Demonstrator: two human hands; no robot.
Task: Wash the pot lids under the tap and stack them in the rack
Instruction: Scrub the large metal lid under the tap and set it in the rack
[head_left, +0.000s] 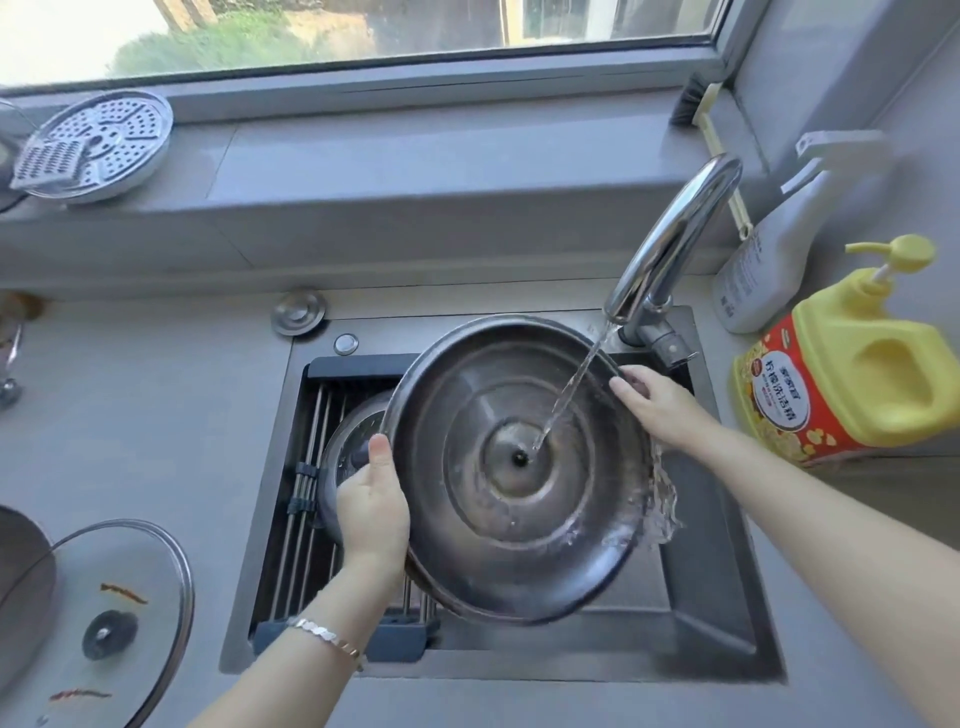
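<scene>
A large steel pot lid is held over the sink, its hollow underside facing up. Water from the chrome tap lands near its centre and spills over the right rim. My left hand grips the lid's left rim, thumb on top. My right hand holds the upper right rim. Under the big lid, a smaller steel lid lies on the roll-up rack across the sink's left part. A glass lid with a dark knob rests on the counter at the lower left.
A perforated steamer plate lies on the window sill at the left. A yellow dish-soap jug and a white spray bottle stand right of the tap. A brush leans in the sill's corner. The sink basin is open at the right.
</scene>
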